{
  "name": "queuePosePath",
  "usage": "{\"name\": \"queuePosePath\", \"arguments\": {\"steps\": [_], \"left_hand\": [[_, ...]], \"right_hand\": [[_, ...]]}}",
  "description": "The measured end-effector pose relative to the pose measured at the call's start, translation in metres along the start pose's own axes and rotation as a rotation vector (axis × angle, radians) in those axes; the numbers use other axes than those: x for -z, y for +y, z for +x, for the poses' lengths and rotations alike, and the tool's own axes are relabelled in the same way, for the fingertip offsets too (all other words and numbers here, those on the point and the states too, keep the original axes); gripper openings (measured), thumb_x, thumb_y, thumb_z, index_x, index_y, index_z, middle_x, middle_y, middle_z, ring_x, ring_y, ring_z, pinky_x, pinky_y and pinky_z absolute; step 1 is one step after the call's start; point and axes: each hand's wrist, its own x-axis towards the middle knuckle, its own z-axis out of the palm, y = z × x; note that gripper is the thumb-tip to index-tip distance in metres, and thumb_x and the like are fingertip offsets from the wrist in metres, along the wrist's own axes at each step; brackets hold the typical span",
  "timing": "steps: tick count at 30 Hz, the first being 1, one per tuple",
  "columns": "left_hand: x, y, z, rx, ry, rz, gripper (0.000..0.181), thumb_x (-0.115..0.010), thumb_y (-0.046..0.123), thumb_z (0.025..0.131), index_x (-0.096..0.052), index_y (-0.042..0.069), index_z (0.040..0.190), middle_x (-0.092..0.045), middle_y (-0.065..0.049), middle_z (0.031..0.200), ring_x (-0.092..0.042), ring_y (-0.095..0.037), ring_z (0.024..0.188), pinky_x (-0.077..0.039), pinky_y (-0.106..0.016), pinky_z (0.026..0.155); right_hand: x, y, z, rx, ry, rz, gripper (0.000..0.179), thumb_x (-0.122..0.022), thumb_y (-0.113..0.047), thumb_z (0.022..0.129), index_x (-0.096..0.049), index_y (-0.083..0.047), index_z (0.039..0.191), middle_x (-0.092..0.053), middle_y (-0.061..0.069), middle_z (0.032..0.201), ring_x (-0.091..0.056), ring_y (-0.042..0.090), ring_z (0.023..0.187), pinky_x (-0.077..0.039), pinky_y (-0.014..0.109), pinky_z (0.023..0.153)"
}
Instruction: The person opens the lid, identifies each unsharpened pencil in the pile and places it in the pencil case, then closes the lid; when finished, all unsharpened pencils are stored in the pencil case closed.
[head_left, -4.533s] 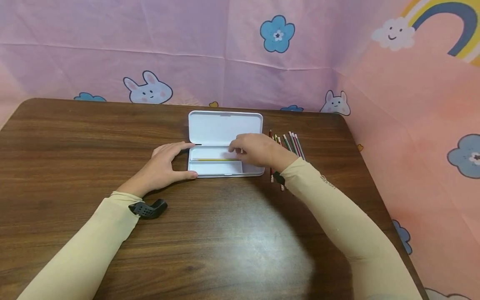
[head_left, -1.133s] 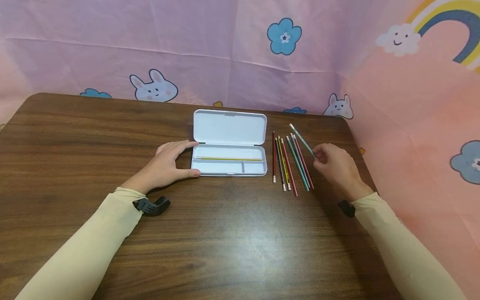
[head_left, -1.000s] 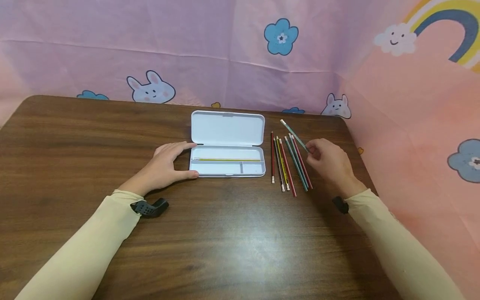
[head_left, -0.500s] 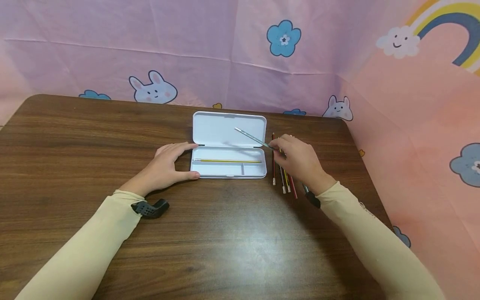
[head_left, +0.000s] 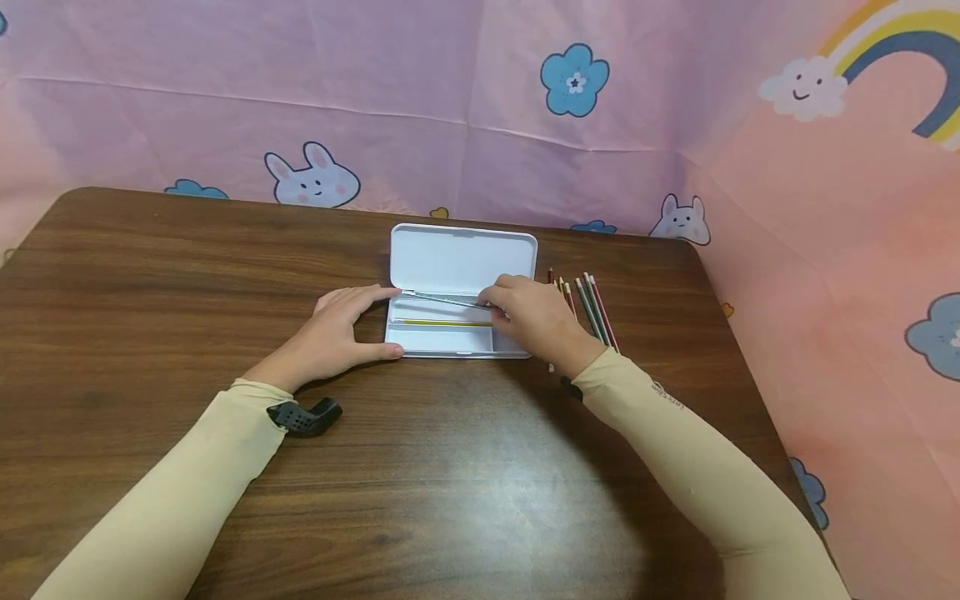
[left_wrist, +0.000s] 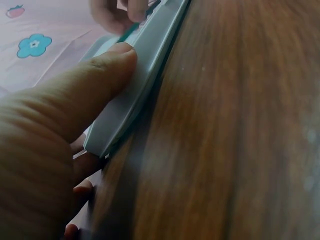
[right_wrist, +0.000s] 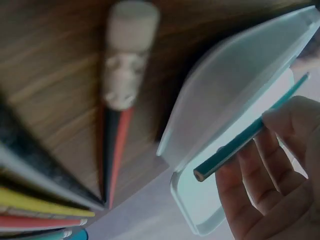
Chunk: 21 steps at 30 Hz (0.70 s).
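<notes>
A white pencil case [head_left: 465,260] lies open on the table, its lid tipped back. My left hand [head_left: 326,337] holds the left end, thumb at the front corner and index finger by the hinge; the left wrist view shows the thumb [left_wrist: 100,75] on the rim. Over the back compartment, my right hand [head_left: 536,317] pinches a green pencil [right_wrist: 235,150] near its unsharpened end. That pencil's eraser end points left, close to the left fingertips. A yellow pencil [head_left: 438,323] lies inside the case. The right hand hides the case's right part.
Several pencils [head_left: 592,308] lie right of the case, partly under the right forearm. In the right wrist view, a red-and-black pencil [right_wrist: 117,125] with a white eraser is close to the camera. A fabric wall [head_left: 420,108] stands behind the table.
The right hand lifted the green pencil from the right side and carried it left, lowering it over the open case. The left hand kept its place on the case.
</notes>
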Motion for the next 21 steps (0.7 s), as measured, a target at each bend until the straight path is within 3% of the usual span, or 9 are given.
{"name": "queuePosePath", "arguments": {"steps": [15, 21], "left_hand": [[-0.001, 0.001, 0.002, 0.009, 0.000, 0.001, 0.088, -0.082, 0.054, 0.085, -0.045, 0.018, 0.156, -0.044, -0.014, 0.160, -0.034, -0.039, 0.149, -0.014, -0.063, 0.119], [-0.002, 0.001, 0.002, 0.009, 0.014, 0.004, 0.087, -0.083, 0.054, 0.084, -0.046, 0.019, 0.155, -0.047, -0.012, 0.158, -0.036, -0.038, 0.148, -0.015, -0.062, 0.118]], "right_hand": [[-0.005, -0.009, 0.016, -0.056, -0.203, 0.000, 0.024, -0.063, -0.010, 0.102, -0.078, -0.019, 0.119, -0.072, 0.000, 0.101, -0.067, 0.015, 0.086, -0.057, 0.036, 0.066], [-0.007, -0.009, 0.017, -0.058, -0.220, 0.006, 0.026, -0.064, -0.009, 0.102, -0.080, -0.022, 0.118, -0.074, -0.002, 0.103, -0.069, 0.015, 0.091, -0.058, 0.038, 0.069]]}}
